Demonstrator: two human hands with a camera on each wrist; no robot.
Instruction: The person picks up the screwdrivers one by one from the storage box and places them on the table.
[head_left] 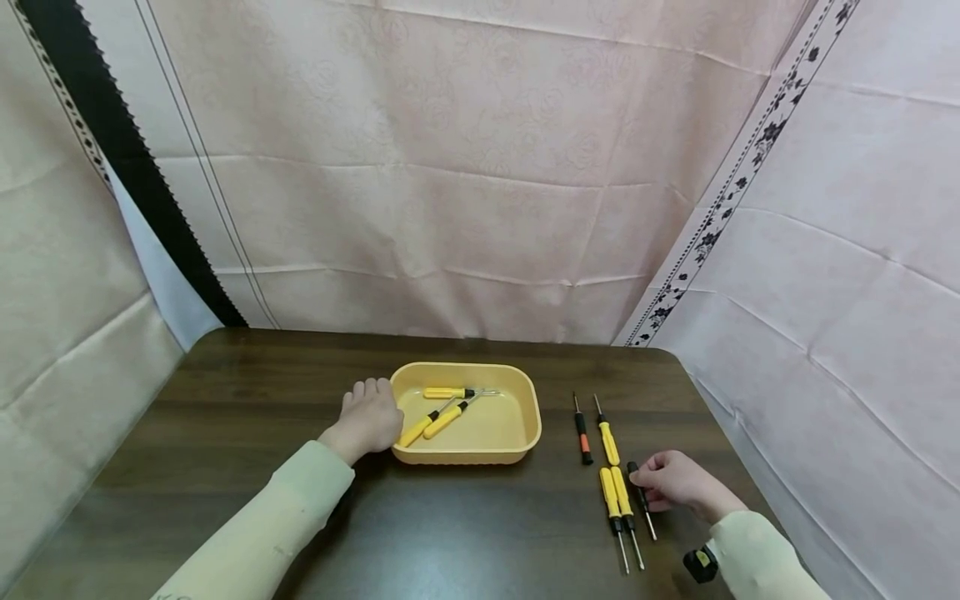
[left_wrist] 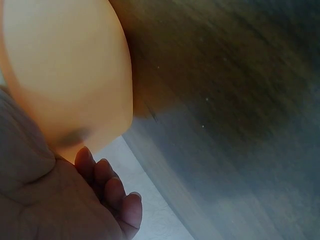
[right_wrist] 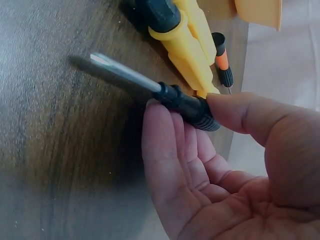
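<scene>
My left hand (head_left: 369,418) grips the left end of a yellow plastic tray (head_left: 465,457). The left wrist view shows its curled fingers (left_wrist: 115,192) against the tray's outer wall (left_wrist: 75,65). Three yellow-handled screwdrivers lie inside the tray. My right hand (head_left: 678,483) pinches a small black-handled screwdriver (head_left: 643,500) between thumb and fingers, with its metal shaft (right_wrist: 125,72) pointing away from the palm. Just left of that hand, two yellow screwdrivers (head_left: 622,496) lie side by side. Above them lie another yellow screwdriver (head_left: 609,442) and a black-and-orange screwdriver (head_left: 582,433).
Everything stands on a dark wooden table (head_left: 300,367) with rounded far corners. Pale cloth (head_left: 465,208) hangs behind it and along both sides. A small black device (head_left: 701,564) sits by the right sleeve.
</scene>
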